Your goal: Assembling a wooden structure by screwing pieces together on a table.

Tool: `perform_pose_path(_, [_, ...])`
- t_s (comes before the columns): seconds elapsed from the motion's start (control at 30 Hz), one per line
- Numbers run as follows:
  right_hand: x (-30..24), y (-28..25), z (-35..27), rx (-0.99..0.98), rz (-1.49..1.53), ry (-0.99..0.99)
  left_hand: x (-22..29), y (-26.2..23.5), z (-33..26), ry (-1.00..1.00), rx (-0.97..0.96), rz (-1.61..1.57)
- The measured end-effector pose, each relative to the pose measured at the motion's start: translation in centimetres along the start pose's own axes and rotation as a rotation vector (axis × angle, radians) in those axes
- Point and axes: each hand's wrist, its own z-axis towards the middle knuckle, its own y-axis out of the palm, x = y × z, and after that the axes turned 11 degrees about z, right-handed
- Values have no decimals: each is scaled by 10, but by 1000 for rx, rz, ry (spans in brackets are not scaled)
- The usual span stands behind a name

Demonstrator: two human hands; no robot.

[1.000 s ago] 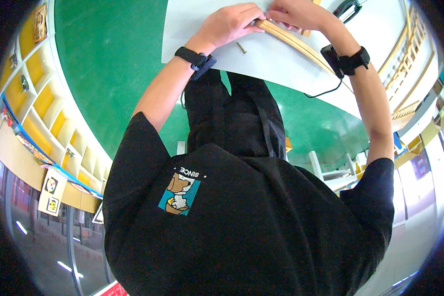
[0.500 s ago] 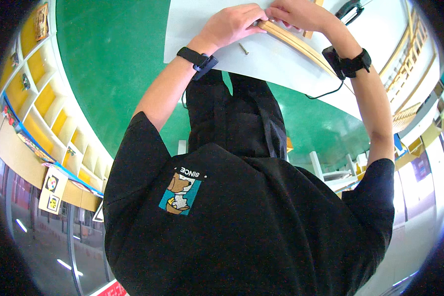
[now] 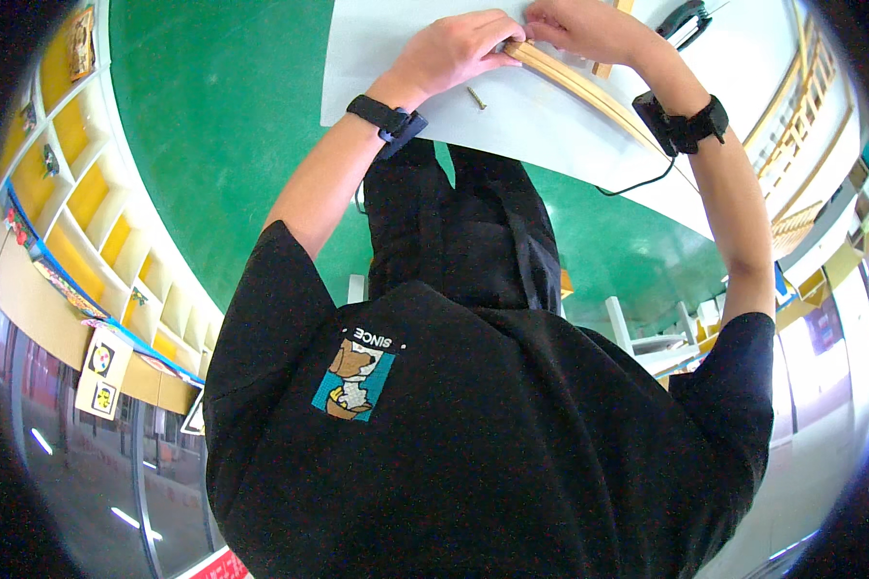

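My left hand (image 3: 462, 50) pinches the end of a long, light wooden strip (image 3: 589, 90), which runs over the white table (image 3: 386, 39) toward the right and looks bent in this view. Right by that same end, my right hand (image 3: 581, 29) has its fingertips curled together. Whatever lies between them, if anything, is too small or hidden to name. Nearer to me, a brass-coloured screw (image 3: 477, 97) rests on the tabletop, apart from both hands.
Another piece of wood (image 3: 603, 68) lies beyond the strip, partly behind my right hand. A black tool-like object (image 3: 684, 24) is at the far right. Ladder-like wooden frames (image 3: 801, 121) stand along the right side. A black cord (image 3: 637, 190) hangs over the table's near edge.
My right hand has shifted very slightly at the strip's end. My left hand, the strip and the screw have hardly moved.
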Motion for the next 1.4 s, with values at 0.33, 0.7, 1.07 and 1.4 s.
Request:
perform_pose_path(0.33, [2,13,2,-27,94,-32,1,0,-3,-4,-7,5])
perform_pose_path(0.7, [-1,25,15,-32,-169,333,-7,9,-3,49,21,71])
perform_pose_path(1.07, [-8,71,49,296,-313,181,-2,6,-17,-42,-75,53])
perform_pose_path(1.4, [-19,77,65,201,54,695,-1,14,-27,-28,-47,211])
